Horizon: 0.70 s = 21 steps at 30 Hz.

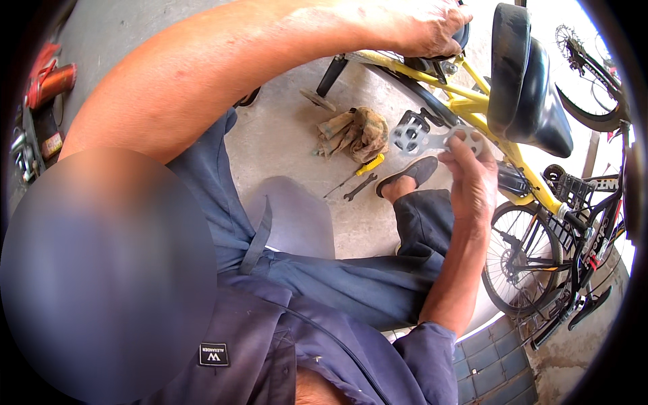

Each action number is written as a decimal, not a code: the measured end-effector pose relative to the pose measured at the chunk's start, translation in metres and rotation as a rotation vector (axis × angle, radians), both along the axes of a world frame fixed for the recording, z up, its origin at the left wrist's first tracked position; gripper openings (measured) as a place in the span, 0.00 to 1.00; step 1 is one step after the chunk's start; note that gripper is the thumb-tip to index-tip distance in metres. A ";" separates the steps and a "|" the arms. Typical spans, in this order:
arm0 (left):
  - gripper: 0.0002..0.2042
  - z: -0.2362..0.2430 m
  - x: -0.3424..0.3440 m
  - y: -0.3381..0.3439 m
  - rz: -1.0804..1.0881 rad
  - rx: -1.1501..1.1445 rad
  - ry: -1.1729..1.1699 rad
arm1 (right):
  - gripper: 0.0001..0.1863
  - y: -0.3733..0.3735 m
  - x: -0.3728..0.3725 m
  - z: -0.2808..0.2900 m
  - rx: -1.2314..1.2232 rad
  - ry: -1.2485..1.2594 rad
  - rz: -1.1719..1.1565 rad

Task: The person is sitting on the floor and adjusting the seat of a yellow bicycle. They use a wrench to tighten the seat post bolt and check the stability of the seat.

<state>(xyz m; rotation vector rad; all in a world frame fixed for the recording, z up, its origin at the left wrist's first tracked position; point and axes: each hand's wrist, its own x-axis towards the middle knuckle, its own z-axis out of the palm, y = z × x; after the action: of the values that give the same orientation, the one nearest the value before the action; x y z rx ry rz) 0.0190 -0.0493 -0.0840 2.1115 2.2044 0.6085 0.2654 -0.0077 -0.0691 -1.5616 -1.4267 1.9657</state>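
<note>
My right hand (472,179) is closed on one round end of a silver dumbbell-shaped bicycle spanner (412,138), with holes around both ends. The spanner's far end is slightly blurred, in front of a black pedal (413,128). My left hand (435,27) reaches across the top, its fingers curled over a dark rounded part (462,37) of a yellow bicycle (472,101); its kind is mostly hidden. A black saddle (526,84) stands to the right of both hands.
On the concrete floor lie a crumpled rag (361,131), a yellow-handled screwdriver (371,163) and a dark open-ended spanner (360,187). More bicycles (523,260) stand at the right. Red and metal items (50,86) sit at the far left. My sandalled foot (408,179) is below the pedal.
</note>
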 end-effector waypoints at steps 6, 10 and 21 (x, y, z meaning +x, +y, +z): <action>0.23 -0.003 -0.002 -0.003 0.007 0.076 0.033 | 0.10 -0.007 -0.002 -0.014 -0.367 0.166 0.072; 0.22 0.006 -0.003 -0.003 0.017 -0.042 -0.004 | 0.09 -0.009 -0.006 -0.016 -0.488 0.136 0.037; 0.19 0.002 -0.003 0.000 0.044 -0.039 -0.042 | 0.15 -0.003 -0.024 0.002 -0.045 0.211 0.019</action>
<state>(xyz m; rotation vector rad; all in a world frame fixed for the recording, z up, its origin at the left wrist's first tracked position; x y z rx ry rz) 0.0165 -0.0492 -0.0820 2.0179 2.2265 0.6015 0.2418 -0.0112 -0.0667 -1.3165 -1.3253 2.1156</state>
